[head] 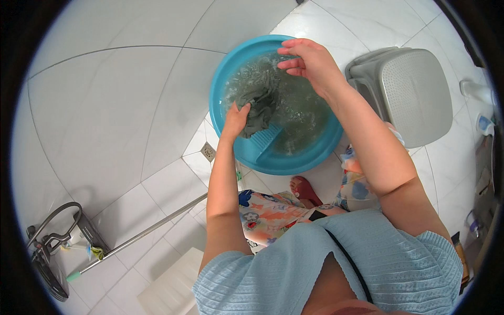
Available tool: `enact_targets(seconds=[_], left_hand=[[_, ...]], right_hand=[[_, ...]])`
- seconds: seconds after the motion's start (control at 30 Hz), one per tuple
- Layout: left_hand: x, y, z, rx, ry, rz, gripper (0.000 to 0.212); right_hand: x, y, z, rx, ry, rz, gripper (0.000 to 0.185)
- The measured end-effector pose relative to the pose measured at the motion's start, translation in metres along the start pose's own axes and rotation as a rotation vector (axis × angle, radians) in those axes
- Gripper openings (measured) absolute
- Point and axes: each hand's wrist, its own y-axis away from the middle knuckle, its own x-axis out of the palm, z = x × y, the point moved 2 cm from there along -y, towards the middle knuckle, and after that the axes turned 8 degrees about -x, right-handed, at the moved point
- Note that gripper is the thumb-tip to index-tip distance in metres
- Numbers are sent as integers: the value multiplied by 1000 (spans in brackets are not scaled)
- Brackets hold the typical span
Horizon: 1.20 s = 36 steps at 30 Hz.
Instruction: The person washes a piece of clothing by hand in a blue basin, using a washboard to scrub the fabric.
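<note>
A round blue plastic basin [289, 167] stands on the tiled floor before me, holding cloudy, bubbly water [301, 106]. My left hand [236, 120] grips a wet dark grey-green cloth [260, 114] at its near side. Part of this fabric hangs into the water, and its lower end lies over the ribbed washboard [264, 139] moulded into the basin's near left side. Over the far right rim, my right hand [309, 63] is held up with its fingers apart and nothing in it.
A grey plastic stool [417, 96] stands right of the basin. Left of it are a tiled wall [118, 94] and a floor drain [208, 151]. A metal pole [157, 222] lies along the lower left floor. Bottles [485, 125] stand at the far right.
</note>
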Motion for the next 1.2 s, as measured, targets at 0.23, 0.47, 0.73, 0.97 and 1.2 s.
enact_targets(seconds=[0.23, 0.47, 0.73, 0.97, 1.2], left_hand=[[11, -33, 91, -205, -300, -117, 57], [68, -54, 68, -269, -547, -64, 89], [167, -33, 40, 326, -1147, 208, 79], [202, -34, 3, 77, -765, -325, 52], [191, -5, -8, 155, -895, 98, 33]], right_hand=[[0, 5, 4, 6, 3, 13, 31], [3, 8, 4, 13, 4, 12, 30], [1, 9, 6, -12, 3, 25, 30], [-6, 9, 6, 2, 19, 4, 29], [-6, 10, 12, -8, -19, 6, 30]])
